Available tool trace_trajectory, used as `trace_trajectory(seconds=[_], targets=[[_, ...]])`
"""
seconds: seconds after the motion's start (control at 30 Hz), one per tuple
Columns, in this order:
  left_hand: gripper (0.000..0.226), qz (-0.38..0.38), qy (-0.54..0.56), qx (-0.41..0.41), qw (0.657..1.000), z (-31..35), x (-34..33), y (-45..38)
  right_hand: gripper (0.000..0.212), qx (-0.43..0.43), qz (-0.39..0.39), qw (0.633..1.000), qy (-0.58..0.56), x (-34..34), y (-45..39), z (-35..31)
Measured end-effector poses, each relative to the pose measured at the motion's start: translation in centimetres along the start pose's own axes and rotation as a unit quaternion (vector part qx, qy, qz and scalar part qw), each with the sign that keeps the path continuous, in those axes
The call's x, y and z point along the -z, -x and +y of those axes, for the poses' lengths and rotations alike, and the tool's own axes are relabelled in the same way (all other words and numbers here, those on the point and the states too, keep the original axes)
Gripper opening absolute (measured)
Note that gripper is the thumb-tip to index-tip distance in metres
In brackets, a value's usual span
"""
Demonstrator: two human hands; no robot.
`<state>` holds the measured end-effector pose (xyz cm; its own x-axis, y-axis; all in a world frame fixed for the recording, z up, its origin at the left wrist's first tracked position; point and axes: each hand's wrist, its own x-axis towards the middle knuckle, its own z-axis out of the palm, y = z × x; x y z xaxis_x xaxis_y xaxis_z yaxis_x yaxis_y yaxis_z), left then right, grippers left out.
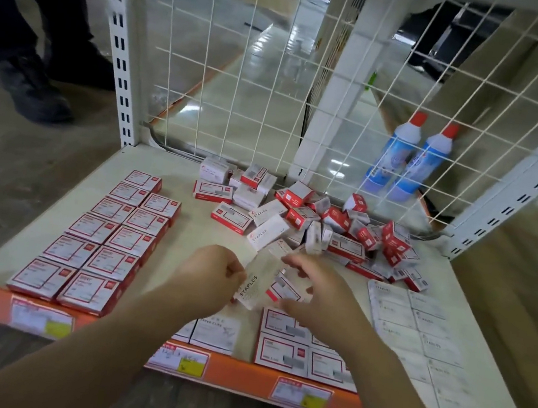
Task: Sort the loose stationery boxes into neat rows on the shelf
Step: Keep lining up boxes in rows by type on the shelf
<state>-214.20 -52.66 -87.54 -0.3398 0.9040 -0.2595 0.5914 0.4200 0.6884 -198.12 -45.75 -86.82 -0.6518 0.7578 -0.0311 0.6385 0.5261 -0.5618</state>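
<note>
Left hand (pixel 213 273) is over the middle of the pale, flat shelf (pixel 175 173); its fingers are curled and pinch the near long edge of a slim white cardboard box printed STAPLES (pixel 254 283), held tilted just above the shelf surface. Right hand (pixel 313 296) is just beside it; thumb and fingers close around a small red-and-white cardboard box (pixel 283 290), partly hidden by the white box and the hand.

Sorted so far: two neat columns of flat red-and-white boxes (pixel 107 236) at shelf left, lying face up and touching edge to edge. A short block of similar red-bordered white boxes (pixel 295 352) sits at the front edge under the right forearm. A grid of plain white boxes (pixel 415 331) lies at shelf right. The unsorted heap of loose boxes (pixel 327 222) is at the back, against the white wire mesh panel (pixel 280 67), boxes tipped on ends and sides.

Handling, as judged: small printed carton, rigid corners, smooth and slightly glossy faces. Likely dense for its size if full of staples, yet an easy one-hand lift. Faces may slip; a pinch across the two long edges looks safest. End flaps could pop open if squeezed endwise.

Also present: orange front rail with paper price labels (pixel 180 359); two blue-and-white plastic bottles with red caps (pixel 405 160) behind the mesh.
</note>
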Motion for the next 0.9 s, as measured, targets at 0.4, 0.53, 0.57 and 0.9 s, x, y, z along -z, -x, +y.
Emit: trace_trajectory(seconds=[0.4,0.53,0.57,0.9], targets=[[0.022,-0.033,-0.051,-0.049,0.997,-0.2,-0.8,0.6,0.025,-0.035,-0.017,0.995,-0.094,-0.4,0.4,0.3],[0.024,-0.008,0.009,-0.035,0.999,-0.5,-1.0,0.7,0.024,-0.062,0.028,0.978,-0.197,-0.5,0.8,0.7],[0.026,-0.008,0.019,-0.029,0.999,-0.6,-1.1,0.7,0.024,-0.07,0.045,0.971,-0.223,-0.5,0.8,0.8],[0.017,0.007,0.078,-0.034,0.996,-0.4,-1.9,1.1,0.025,-0.107,0.11,0.928,-0.34,-0.5,1.5,1.1]])
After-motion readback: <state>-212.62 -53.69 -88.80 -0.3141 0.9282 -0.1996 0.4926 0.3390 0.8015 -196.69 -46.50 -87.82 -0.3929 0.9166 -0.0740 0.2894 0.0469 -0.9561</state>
